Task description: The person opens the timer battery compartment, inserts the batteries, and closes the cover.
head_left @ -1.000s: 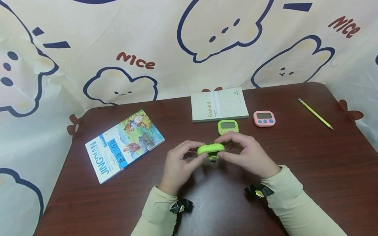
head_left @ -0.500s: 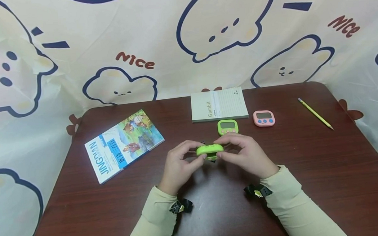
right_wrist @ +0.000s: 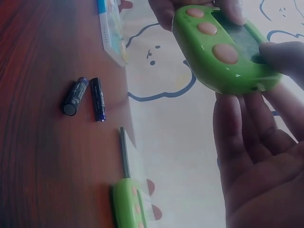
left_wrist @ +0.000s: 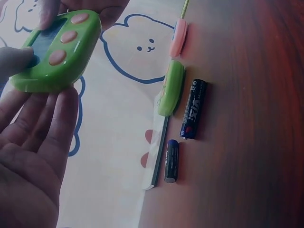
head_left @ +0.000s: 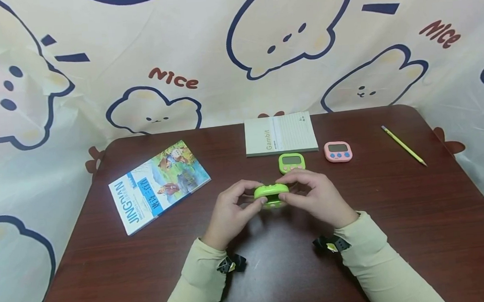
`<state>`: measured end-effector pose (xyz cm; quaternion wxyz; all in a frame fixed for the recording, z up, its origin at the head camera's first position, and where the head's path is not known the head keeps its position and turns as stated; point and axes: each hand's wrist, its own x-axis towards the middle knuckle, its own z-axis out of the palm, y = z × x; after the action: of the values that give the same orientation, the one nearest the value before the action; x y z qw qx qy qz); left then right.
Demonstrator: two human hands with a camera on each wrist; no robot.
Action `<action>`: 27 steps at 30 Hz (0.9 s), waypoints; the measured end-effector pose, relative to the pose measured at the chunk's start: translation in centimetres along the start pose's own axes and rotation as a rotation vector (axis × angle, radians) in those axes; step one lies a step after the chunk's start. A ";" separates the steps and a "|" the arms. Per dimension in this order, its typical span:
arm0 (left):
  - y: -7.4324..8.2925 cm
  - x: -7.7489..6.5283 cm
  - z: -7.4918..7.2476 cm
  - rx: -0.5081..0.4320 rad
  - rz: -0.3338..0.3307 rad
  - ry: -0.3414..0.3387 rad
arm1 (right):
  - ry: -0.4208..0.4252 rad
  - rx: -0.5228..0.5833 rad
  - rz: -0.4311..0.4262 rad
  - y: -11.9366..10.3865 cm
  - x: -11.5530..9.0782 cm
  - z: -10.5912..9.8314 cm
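Note:
Both hands hold a green digital timer (head_left: 271, 190) above the table, its screen and pink buttons showing in the wrist views. The left hand (head_left: 232, 212) grips one end, thumb on the screen face and fingers behind. At the other end the right hand (head_left: 323, 200) pinches it in the same way. Two dark batteries lie on the table beyond: a larger-looking battery (left_wrist: 193, 109) and another battery (left_wrist: 171, 161) in the left wrist view. The head view hides them behind the hands and timer. A second green timer (head_left: 291, 160) lies just past the right fingers.
A pink timer (head_left: 338, 152) lies right of the second green one. Behind them is a Gambit notebook (head_left: 281, 134). A yellow-green pencil (head_left: 405, 146) lies far right, a colourful book (head_left: 160, 187) at left. A printed cloth (head_left: 222, 97) hangs behind the table (head_left: 417, 232).
The held timer has shifted very slightly right and tilted a little, so more of its near edge shows. Both hands keep their grip; the other things have not moved.

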<state>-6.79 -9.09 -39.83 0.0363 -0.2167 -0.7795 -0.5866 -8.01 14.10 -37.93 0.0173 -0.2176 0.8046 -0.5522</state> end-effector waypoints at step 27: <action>0.1 0.1 0.3 0.021 0.010 -0.132 | -0.022 0.502 0.373 1.1 0.7 -0.5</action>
<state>-6.80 -8.77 -39.79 -0.0098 -0.2585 -0.7850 -0.5629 -9.09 14.63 -38.57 0.1804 -0.0611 0.6688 -0.7186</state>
